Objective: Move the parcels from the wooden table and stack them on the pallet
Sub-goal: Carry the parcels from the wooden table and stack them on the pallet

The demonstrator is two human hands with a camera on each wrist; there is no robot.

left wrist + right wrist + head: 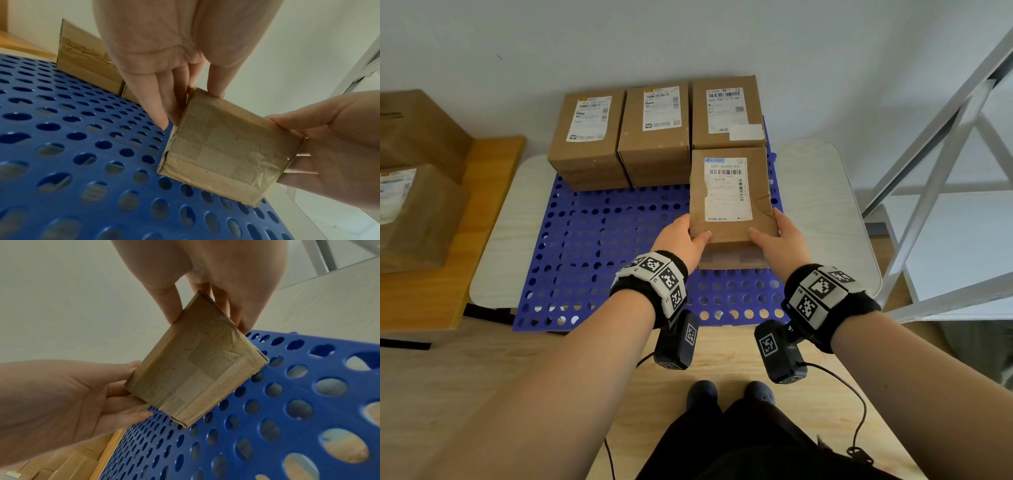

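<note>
Fingers [162, 113] of the left hand [681, 240] and right hand [780, 240] clasp a parcel [731, 198] between them, low over the pallet [592, 246], beyond 3 placed boxes [654, 133]. Placing step; next, lower it flush and release.

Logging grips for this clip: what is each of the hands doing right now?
Left hand: grips the left side of the parcel over the pallet.
Right hand: grips the parcel's right side.
</note>
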